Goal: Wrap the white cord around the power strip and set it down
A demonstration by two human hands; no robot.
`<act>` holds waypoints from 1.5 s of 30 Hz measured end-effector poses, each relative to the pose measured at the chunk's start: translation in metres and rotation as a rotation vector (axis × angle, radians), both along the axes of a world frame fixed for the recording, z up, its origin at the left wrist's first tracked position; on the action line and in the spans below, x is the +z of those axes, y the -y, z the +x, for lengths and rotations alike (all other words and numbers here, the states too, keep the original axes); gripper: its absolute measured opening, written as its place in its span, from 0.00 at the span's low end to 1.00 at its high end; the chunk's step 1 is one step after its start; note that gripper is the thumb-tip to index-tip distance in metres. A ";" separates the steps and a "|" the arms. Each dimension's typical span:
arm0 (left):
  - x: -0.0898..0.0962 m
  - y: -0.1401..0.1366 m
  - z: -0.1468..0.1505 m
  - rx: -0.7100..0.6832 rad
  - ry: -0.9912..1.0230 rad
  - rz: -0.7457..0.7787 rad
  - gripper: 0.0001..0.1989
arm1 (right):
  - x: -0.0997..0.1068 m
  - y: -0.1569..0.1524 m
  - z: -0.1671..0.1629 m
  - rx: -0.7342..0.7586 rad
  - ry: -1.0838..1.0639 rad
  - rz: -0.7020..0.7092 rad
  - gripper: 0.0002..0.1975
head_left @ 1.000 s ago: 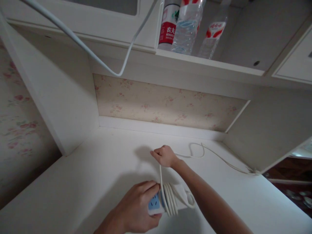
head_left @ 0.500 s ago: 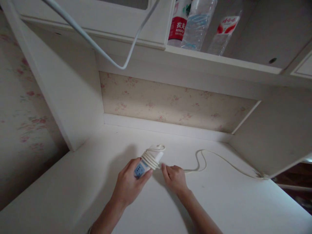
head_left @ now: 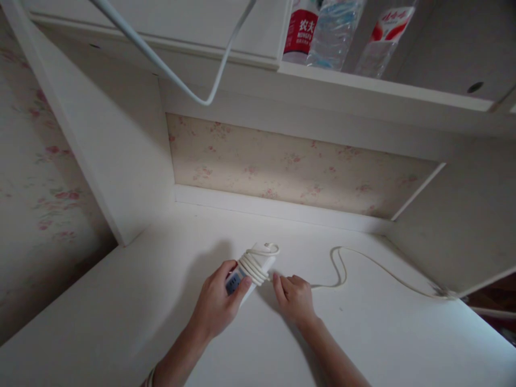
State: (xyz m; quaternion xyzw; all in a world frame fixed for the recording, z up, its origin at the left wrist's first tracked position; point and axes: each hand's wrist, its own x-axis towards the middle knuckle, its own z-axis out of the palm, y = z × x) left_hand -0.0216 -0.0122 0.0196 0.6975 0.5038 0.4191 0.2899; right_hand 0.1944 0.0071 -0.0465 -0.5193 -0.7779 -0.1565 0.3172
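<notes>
My left hand [head_left: 220,301] grips a white power strip [head_left: 264,260] with a blue socket face, tilted up to the right just over the desk. Several turns of its cream cord [head_left: 253,267] are wound round the strip's middle, and a small loop curls at its far end. Close by on the right, my right hand [head_left: 295,297] is closed round the same cord, a short stretch of which runs between the strip and my fingers. Past that hand the cord lies in a bend on the desk and trails off to the right edge.
The white desktop [head_left: 169,333] has side panels and a low back ledge [head_left: 282,208]. Overhead, a shelf [head_left: 387,88] holds several plastic bottles [head_left: 336,32]. A pale cable [head_left: 161,64] hangs down in front of the cabinet at the upper left.
The strip has turned a little in my left hand, its socket face now more covered by the thumb. Both hands sit slightly further right in view, and the camera has shifted a little.
</notes>
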 end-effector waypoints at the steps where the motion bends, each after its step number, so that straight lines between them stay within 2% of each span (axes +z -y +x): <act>1: 0.000 -0.001 0.000 -0.002 0.005 -0.004 0.15 | 0.002 0.001 -0.001 0.016 0.002 0.016 0.21; 5: 0.001 -0.003 0.000 0.038 -0.023 0.002 0.15 | 0.009 0.007 -0.006 0.121 0.052 0.063 0.19; 11: -0.006 -0.005 0.005 0.112 -0.213 -0.027 0.13 | 0.020 0.018 -0.014 0.242 0.150 0.140 0.16; 17: -0.018 0.001 0.014 -0.029 -0.210 -0.031 0.10 | 0.027 0.021 -0.013 0.315 0.126 0.266 0.16; 24: -0.019 0.004 0.021 -0.028 -0.312 -0.029 0.10 | 0.033 0.020 -0.015 0.358 0.141 0.289 0.15; 28: -0.017 0.005 0.026 -0.091 -0.366 -0.079 0.08 | 0.043 0.012 -0.020 0.435 0.180 0.290 0.17; 31: -0.016 0.005 0.025 -0.150 -0.361 -0.117 0.06 | 0.056 0.003 -0.023 0.466 0.233 0.220 0.17; 36: -0.011 0.005 0.018 -0.213 -0.363 -0.138 0.10 | 0.082 -0.015 -0.027 0.482 0.348 0.000 0.20; 39: -0.005 0.007 0.016 -0.311 -0.311 -0.148 0.09 | 0.093 -0.027 -0.032 0.457 0.422 -0.124 0.21; 42: 0.003 0.013 0.016 -0.412 -0.252 -0.172 0.08 | 0.097 -0.042 -0.037 0.388 0.418 -0.249 0.23; 45: 0.010 0.019 0.015 -0.467 -0.231 -0.169 0.10 | 0.090 -0.056 -0.036 0.348 0.354 -0.403 0.25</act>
